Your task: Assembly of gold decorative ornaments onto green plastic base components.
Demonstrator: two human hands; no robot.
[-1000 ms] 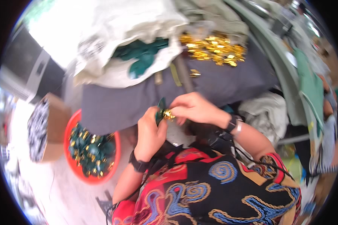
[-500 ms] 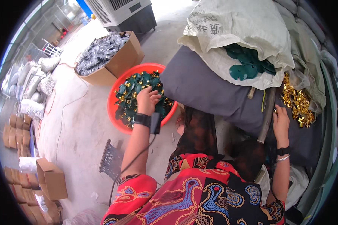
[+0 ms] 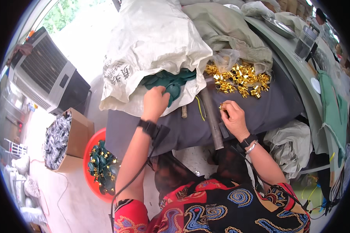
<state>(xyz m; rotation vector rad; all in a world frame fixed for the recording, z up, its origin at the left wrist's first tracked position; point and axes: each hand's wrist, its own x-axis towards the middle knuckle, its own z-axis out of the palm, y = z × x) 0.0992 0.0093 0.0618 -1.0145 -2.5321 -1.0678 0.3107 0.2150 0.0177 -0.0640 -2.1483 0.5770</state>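
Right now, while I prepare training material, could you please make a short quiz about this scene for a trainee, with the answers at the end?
1. Which hand is at the green discs in the mouth of the white sack?
2. True or false: the orange basin contains a mix of green and gold parts.
3. What is at the fingertips of the right hand?
a) a green disc
b) a small gold piece
c) a pair of scissors

Key:
1. The left hand.
2. True.
3. b
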